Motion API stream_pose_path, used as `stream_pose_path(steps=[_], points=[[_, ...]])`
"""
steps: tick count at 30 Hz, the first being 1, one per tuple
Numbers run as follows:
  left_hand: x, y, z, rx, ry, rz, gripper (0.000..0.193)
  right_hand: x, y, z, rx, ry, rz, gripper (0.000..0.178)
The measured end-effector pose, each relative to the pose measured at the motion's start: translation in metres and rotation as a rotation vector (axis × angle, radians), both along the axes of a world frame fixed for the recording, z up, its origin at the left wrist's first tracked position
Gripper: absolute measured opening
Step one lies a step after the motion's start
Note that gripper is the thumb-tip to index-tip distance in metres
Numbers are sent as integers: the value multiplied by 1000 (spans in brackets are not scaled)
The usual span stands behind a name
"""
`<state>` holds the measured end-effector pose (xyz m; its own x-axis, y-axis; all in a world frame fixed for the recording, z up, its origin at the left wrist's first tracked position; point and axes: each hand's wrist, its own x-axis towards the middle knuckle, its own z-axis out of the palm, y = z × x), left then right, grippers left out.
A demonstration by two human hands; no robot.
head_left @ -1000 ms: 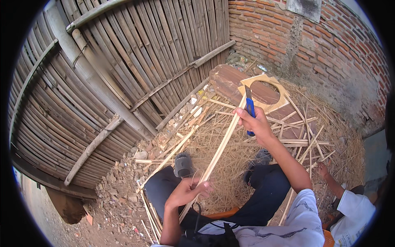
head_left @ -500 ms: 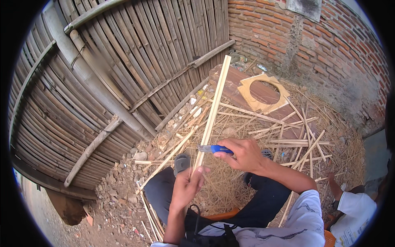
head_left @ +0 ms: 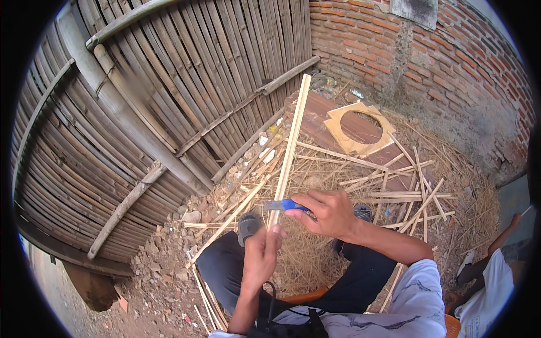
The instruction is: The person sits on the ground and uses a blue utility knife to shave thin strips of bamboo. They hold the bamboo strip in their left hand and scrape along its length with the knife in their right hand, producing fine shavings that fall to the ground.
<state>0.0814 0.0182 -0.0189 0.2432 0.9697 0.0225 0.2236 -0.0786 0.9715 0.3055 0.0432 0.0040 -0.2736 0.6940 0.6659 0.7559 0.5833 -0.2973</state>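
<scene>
A long pale bamboo strip [head_left: 290, 149] slants up and away in front of me, with a groove or split line along its length. My left hand [head_left: 262, 254] is closed around its near end, between my knees. My right hand [head_left: 329, 215] grips the blue handle of a utility knife [head_left: 294, 205]. Its grey blade lies across the strip, just beyond my left fingers, and touches it or nearly so. Fine thin slivers hang beside the strip near my left hand.
Loose bamboo strips [head_left: 414, 197] and straw-like shavings [head_left: 310, 265] cover the ground. A cardboard piece with a round hole [head_left: 333, 121] rests on a brown board [head_left: 315, 121]. A bamboo wall [head_left: 186, 73] and a brick wall [head_left: 360, 45] enclose the spot. Another person [head_left: 490, 287] is at the right edge.
The knife and my right hand have shifted slightly left. The strip's far end has tilted a little left. The other person's arm at the right is now raised with a thin stick.
</scene>
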Motion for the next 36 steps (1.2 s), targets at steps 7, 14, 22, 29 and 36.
stream_pose_path(steps=[7, 14, 22, 29, 36], points=[[-12, -22, -12, -54, 72, -63, 38, 51, 31, 15, -55, 121, -312, 29], [-27, -30, -20, -98, 130, -119, 39, 83, 52, 9, 25, 202, -420, 35], [-44, -38, -27, -105, 149, -150, 39, 98, 60, 0, -21, 221, -482, 40], [-75, -46, -45, -164, 137, -185, 39, 177, 84, -3, -168, 344, -787, 44], [-73, -16, -33, -401, -157, -128, 43, 116, 60, -10, -309, 304, -429, 44]])
